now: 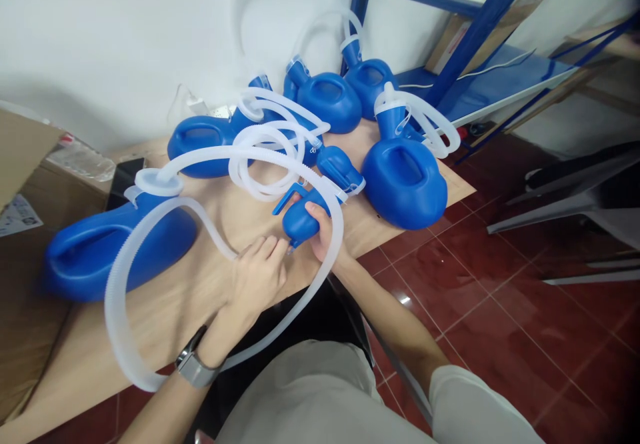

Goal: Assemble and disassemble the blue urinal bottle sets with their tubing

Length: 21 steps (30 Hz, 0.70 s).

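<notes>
Bulb-shaped blue plastic fitting point(300, 221) is resting inside the grip of the right hand point(323, 231), above the near edge of the wooden table point(215, 291). Thumb is lying over its near side and fingers are wrapping around the far side, so the right hand is clasping it. A flat blue tab is projecting from its upper left. Left hand point(263, 264) is curling its fingers close to the fitting's lower end; whether it is pinching anything there, I cannot tell.

A second blue fitting point(340, 167) is lying just beyond the held one, near a coil of translucent hose point(265, 191).

Containers: five blue jugs are standing or lying around the tabletop. The left front jug point(163, 241) is wearing a whitish lid point(159, 182), from which a ribbed hose point(117, 317) is looping across both forearms and disappearing at the left hand. The left rear jug point(183, 144) is lying behind it; the centre rear jug point(333, 114), back right jug point(360, 81) and front right jug point(387, 197) are sitting farther right. Opaque walls are hiding any contents.
</notes>
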### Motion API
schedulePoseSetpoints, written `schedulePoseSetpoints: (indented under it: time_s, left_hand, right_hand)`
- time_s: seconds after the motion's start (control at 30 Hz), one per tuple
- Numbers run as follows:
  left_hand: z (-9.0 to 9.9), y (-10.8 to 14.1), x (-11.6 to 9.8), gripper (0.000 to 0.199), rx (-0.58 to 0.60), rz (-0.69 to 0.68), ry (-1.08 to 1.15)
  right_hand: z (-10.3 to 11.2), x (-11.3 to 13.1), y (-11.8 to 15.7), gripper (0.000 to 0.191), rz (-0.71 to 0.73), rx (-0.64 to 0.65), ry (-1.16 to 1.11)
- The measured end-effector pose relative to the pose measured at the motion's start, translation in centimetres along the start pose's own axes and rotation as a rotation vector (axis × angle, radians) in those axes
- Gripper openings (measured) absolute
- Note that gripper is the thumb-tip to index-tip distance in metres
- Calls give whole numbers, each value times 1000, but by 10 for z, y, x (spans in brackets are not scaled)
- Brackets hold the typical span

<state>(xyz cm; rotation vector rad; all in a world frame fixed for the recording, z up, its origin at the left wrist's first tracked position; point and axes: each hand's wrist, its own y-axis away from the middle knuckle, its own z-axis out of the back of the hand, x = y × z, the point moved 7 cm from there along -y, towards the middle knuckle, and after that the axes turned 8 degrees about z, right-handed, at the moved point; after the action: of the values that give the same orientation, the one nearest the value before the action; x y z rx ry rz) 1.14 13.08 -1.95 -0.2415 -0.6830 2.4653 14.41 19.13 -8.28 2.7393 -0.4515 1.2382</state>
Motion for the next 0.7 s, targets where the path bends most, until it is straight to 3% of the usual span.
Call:
schedulePoseSetpoints:
  time_s: [0.33,0.7]
  left_hand:
    - [-3,5,8,28,17,-2,1]
    - [-11,7,18,21,67,133,306]
  right_hand:
    - [-7,4,0,28,-27,11,-54]
    - [2,-5,-6,34,-100,-70,-129]
